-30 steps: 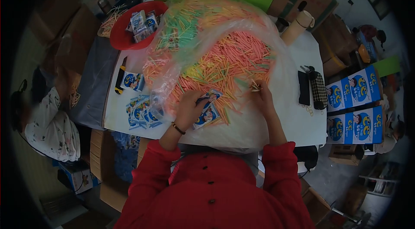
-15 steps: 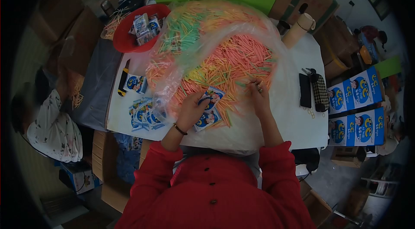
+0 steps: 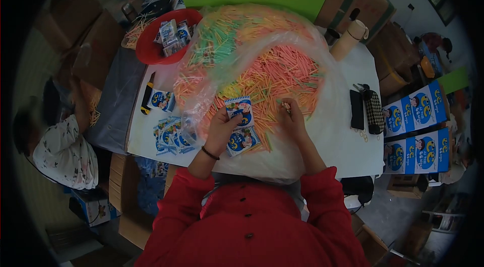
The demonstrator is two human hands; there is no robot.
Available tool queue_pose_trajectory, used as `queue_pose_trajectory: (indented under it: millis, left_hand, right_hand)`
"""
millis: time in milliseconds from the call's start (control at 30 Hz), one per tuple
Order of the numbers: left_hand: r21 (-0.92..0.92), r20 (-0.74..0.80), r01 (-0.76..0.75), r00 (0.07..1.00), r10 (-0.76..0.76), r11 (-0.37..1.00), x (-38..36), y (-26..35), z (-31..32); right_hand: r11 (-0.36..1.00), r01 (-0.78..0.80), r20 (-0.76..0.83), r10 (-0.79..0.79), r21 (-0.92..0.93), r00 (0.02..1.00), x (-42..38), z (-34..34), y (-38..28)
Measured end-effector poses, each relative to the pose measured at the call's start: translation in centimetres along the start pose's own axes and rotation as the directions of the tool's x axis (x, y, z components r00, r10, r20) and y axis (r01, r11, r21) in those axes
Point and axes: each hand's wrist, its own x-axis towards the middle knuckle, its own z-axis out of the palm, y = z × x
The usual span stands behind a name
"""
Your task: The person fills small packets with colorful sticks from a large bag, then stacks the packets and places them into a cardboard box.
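My left hand [image 3: 219,131], a beaded bracelet on its wrist, pinches a small blue-and-white printed packet [image 3: 239,108] by its left edge. Just below that one, another printed packet [image 3: 243,141] lies near the fingers. My right hand [image 3: 294,123] is closed with the ends of a few short coloured sticks [image 3: 286,106] showing at the fingertips. Both hands are over the front of a large pile of pink, orange, yellow and green sticks [image 3: 285,68], which lies in a clear plastic bag [image 3: 237,68].
Several packets [image 3: 171,136] and a yellow-black utility knife [image 3: 147,94] lie at left, below a red bowl [image 3: 146,48] of packets. A phone [image 3: 356,110], checked pouch [image 3: 373,111] and flask [image 3: 350,38] are at right. Another person [image 3: 65,151] sits at far left; printed boxes [image 3: 418,151] stand right.
My right hand has moved a little left, nearer the packet. The packet in my left hand has turned to face the camera more squarely. The whole view has shifted slightly.
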Motion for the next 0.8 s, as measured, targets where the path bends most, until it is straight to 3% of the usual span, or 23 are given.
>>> queue_pose_trajectory:
  millis: [100, 133, 167, 233, 267, 300, 333, 367, 400, 433, 467, 500, 567, 600, 667, 800]
  left_hand:
    - [-0.13, 0.017, 0.104, 0.995, -0.102, 0.986, 0.3, -0.2, -0.7]
    - [-0.129, 0.016, 0.101, 0.995, -0.1, 0.987, 0.4, -0.5, -1.0]
    - [-0.023, -0.002, 0.094, 0.996, -0.094, 0.995, 0.5, -0.9, -1.4]
    - [0.082, -0.022, 0.087, 0.996, -0.085, 0.993, 0.7, -0.8, -1.8]
    - [0.636, 0.086, -0.297, 0.944, 0.318, 0.712, 0.8, -0.5, -1.8]
    - [0.872, 0.391, -0.487, 0.751, 0.532, 0.048, 0.8, -0.2, -1.8]
    - [0.873, 0.388, -0.486, 0.751, 0.534, 0.05, 0.7, -0.1, -1.7]
    - [0.876, 0.335, -0.466, 0.776, 0.534, 0.128, 0.6, 0.0, -1.5]
    - [0.872, 0.283, -0.444, 0.801, 0.528, 0.207, 0.5, 0.1, -1.3]
    - [0.87, 0.284, -0.446, 0.801, 0.526, 0.209, 0.4, 0.0, -1.0]
    - [0.554, 0.025, -0.275, 0.949, 0.314, 0.786, 0.3, -0.1, -0.6]
    - [-0.009, -0.054, 0.041, 0.998, -0.041, 0.999, 0.1, -0.1, -0.3]
    - [-0.008, -0.075, 0.105, 0.992, -0.106, 0.994, 0.0, 0.3, -0.3]
    - [-0.01, -0.102, 0.166, 0.981, -0.166, 0.986, 0.1, 0.4, -0.3]
    - [-0.059, -0.057, 0.142, 0.988, -0.146, 0.988, 0.5, -0.5, -0.7]
    - [-0.081, -0.031, 0.202, 0.978, -0.205, 0.976, -0.4, -0.6, -0.6]
  right_hand:
    - [0.996, 0.023, 0.061, -0.018, -0.088, 0.998, -0.4, 0.0, 0.2]
    - [0.975, 0.123, 0.024, -0.121, -0.183, 0.992, -0.4, -0.2, -0.4]
    - [0.935, 0.215, -0.003, -0.225, -0.28, 0.974, -0.4, -0.2, -0.9]
    - [0.929, 0.206, 0.028, -0.207, -0.307, 0.978, -1.0, -0.9, -0.9]
    - [0.922, 0.193, 0.057, -0.185, -0.336, 0.981, -1.4, -1.3, -0.8]
    - [0.922, 0.194, 0.06, -0.185, -0.336, 0.981, -1.5, -1.6, -0.7]
    - [0.992, -0.012, -0.016, 0.01, -0.129, 1.0, -1.6, -1.9, -1.2]
    - [0.973, -0.212, -0.049, 0.217, 0.096, 0.975, -1.7, -2.1, -1.7]
    - [0.973, -0.213, -0.05, 0.218, 0.093, 0.975, -1.5, -2.3, -2.2]
    - [0.96, -0.118, -0.118, 0.152, 0.255, 0.981, -1.1, -2.3, -2.9]
    - [0.916, -0.01, -0.196, 0.097, 0.402, 0.976, -0.9, -2.4, -3.3]
    - [0.916, -0.011, -0.199, 0.098, 0.401, 0.975, -1.1, -2.4, -3.0]
    - [0.984, -0.033, -0.113, 0.053, 0.177, 0.992, -1.3, -2.3, -1.6]
    - [0.984, -0.029, -0.117, 0.05, 0.176, 0.992, -1.4, -2.4, -0.9]
    - [0.998, -0.048, -0.018, 0.049, 0.041, 0.999, -1.6, -2.4, -0.3]
    - [0.991, -0.054, -0.047, 0.06, 0.12, 0.997, -1.3, -2.7, -1.4]
